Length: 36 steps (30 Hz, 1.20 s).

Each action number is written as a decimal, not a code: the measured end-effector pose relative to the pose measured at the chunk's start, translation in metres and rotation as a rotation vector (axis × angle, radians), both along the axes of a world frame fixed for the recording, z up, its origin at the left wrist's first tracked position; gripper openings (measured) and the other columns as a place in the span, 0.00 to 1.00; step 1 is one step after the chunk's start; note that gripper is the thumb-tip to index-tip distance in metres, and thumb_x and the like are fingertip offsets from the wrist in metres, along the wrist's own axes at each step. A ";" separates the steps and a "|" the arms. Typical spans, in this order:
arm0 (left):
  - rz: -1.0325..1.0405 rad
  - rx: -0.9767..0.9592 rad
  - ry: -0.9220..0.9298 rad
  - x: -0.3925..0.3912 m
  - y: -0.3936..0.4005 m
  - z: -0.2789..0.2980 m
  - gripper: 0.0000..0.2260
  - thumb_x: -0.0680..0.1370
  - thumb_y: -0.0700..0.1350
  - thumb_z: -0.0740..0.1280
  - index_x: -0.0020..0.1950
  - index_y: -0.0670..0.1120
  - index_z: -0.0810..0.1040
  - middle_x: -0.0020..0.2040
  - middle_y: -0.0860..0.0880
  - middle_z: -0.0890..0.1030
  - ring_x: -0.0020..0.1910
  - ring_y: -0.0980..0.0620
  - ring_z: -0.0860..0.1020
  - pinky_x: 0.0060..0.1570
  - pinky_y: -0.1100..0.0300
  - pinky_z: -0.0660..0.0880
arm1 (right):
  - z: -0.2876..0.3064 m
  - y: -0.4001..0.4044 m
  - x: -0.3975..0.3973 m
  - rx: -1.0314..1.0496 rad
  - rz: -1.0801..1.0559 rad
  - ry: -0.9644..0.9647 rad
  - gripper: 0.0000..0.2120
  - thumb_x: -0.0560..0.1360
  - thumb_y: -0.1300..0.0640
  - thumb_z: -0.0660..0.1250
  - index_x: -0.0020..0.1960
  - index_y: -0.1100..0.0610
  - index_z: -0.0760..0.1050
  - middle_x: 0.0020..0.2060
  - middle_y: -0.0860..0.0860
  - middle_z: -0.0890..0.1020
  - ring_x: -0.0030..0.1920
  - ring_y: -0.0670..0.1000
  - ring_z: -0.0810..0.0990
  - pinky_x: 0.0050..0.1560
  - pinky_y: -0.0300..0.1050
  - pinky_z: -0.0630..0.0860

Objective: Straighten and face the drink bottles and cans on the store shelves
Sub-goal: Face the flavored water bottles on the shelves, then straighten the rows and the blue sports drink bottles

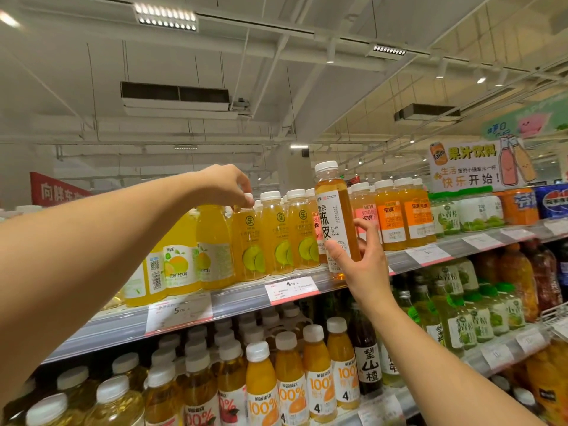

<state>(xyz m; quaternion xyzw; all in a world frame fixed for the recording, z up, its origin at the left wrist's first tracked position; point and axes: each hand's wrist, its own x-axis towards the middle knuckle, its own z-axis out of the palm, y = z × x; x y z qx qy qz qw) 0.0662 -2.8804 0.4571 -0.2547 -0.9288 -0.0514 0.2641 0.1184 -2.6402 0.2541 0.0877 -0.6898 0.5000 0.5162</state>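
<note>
Left arm stretched up to the top shelf [246, 298]; left hand [222, 186] w/ fingertips pinching the white cap of a lime-label bottle [249, 241] in the front row. Right hand [364, 256], wrist bent up, grasps a tall amber bottle [335, 216] lifted just above the shelf edge, upright, label facing out.

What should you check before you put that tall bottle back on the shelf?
1. Right hand holding the amber tea bottle firmly: ok, thumb and fingers pinch its lower part.
2. Tea bottle's label facing out: ok.
3. Tea bottle standing on the top shelf: not ok, it is lifted above the row.
4. Free slot for it in the row: cannot tell, the bottle hides that spot.
5. Left hand steadying a neighbour: ok, fingers pinch the cap of a lime juice bottle.
6. Lime juice labels facing forward: ok.
</note>
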 end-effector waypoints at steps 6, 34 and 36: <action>0.028 -0.049 0.047 0.001 0.005 -0.002 0.18 0.78 0.58 0.70 0.63 0.50 0.80 0.56 0.48 0.83 0.49 0.50 0.80 0.50 0.56 0.77 | 0.000 0.000 0.001 -0.010 0.008 0.019 0.24 0.70 0.34 0.71 0.60 0.27 0.61 0.56 0.34 0.78 0.56 0.37 0.80 0.60 0.51 0.81; 0.002 -0.135 0.125 -0.009 0.099 -0.017 0.24 0.80 0.62 0.64 0.71 0.49 0.75 0.61 0.46 0.82 0.54 0.45 0.79 0.50 0.54 0.76 | -0.002 0.004 -0.003 -0.053 0.085 0.014 0.26 0.75 0.41 0.74 0.65 0.33 0.63 0.57 0.34 0.77 0.57 0.38 0.80 0.53 0.39 0.79; 0.007 -0.145 0.149 -0.006 0.094 -0.021 0.28 0.79 0.65 0.64 0.74 0.50 0.71 0.63 0.46 0.80 0.58 0.45 0.79 0.55 0.50 0.78 | -0.002 0.003 -0.003 -0.051 0.085 0.007 0.26 0.74 0.41 0.74 0.65 0.33 0.63 0.56 0.34 0.78 0.56 0.37 0.80 0.53 0.39 0.80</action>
